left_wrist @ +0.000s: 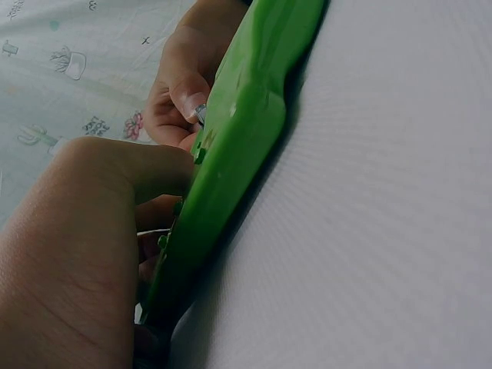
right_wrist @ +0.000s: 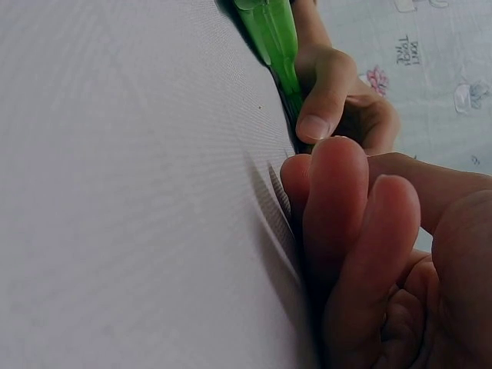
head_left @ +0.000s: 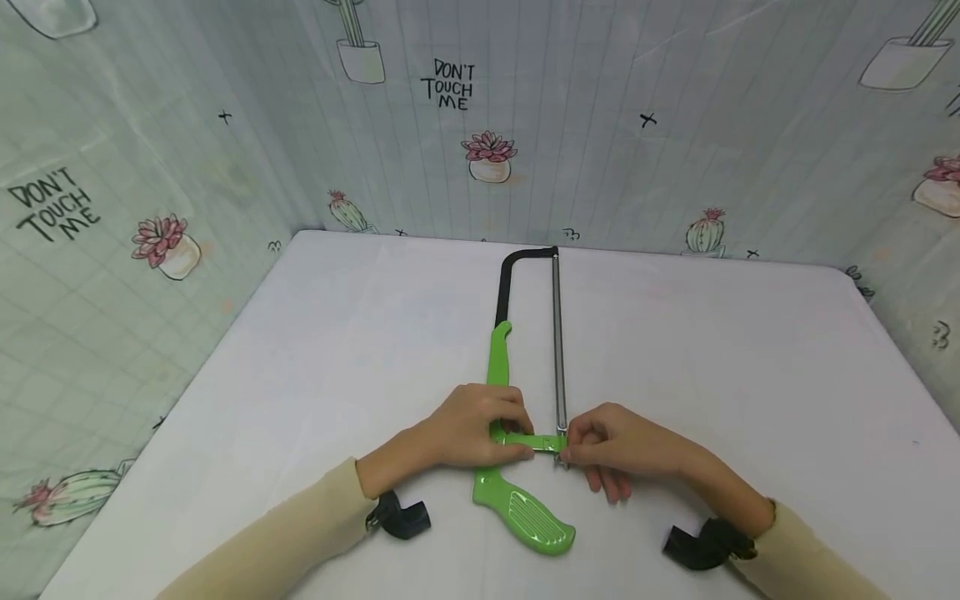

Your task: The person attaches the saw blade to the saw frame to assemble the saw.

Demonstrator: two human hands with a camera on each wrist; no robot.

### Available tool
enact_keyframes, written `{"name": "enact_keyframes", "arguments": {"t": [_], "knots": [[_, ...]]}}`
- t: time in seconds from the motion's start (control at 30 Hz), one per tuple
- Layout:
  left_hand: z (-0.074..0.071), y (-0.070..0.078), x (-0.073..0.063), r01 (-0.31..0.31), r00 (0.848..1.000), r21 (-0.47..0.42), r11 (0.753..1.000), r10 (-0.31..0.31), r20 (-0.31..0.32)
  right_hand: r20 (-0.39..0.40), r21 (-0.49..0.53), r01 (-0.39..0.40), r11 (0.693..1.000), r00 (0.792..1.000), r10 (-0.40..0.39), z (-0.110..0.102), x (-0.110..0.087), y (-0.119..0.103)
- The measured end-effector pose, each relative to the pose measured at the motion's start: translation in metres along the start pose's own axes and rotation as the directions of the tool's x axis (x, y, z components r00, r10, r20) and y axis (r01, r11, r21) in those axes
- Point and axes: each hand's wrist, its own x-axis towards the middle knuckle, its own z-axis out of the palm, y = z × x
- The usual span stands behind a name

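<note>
1. Gripping the hacksaw (head_left: 525, 510), the left hand (head_left: 472, 427) curls fingers and thumb about its green crossbar (head_left: 542, 443).
2. Pinching a small metal fitting (left_wrist: 201, 114) at the crossbar's end, the right hand (head_left: 630, 442) sits just beside.
3. The hacksaw lies on the bench (head_left: 360, 333) under the left hand; its blade (head_left: 558, 342) stretches ahead.
4. Cloth (head_left: 570, 50) beyond both hands reads "DON'T TOUCH ME" in black.

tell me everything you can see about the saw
The saw lies on the white table, ridged handle toward the person. Handle and lower frame are glossy green, like plastic or painted metal; the upper frame is black. A straight, grey, metallic-looking blade runs from it to the green crossbar. The left hand holds the crossbar; the right hand pinches at its blade end.
</note>
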Motion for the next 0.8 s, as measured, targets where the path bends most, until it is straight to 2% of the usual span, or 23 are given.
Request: {"name": "enact_keyframes", "arguments": {"t": [0.2, 0.57, 0.8], "knots": [[-0.0005, -0.0008, 0.0036, -0.012, 1.0, -0.004, 1.0, 0.012, -0.012, -0.005, 0.0, 0.001, 1.0, 1.0, -0.001, -0.0037, -0.0006, -0.0004], [-0.0015, -0.0007, 0.0023, 0.018, 1.0, -0.01, 1.0, -0.018, -0.002, 0.001, 0.009, 0.007, 1.0, 1.0, -0.007, -0.0036, -0.0002, -0.0014], [-0.0018, 0.002, -0.001, 0.04, 0.999, 0.0, 0.999, -0.04, 0.028, 0.011, 0.031, 0.005, 1.0, 1.0, -0.005, 0.0008, -0.0013, 0.0008]]}}
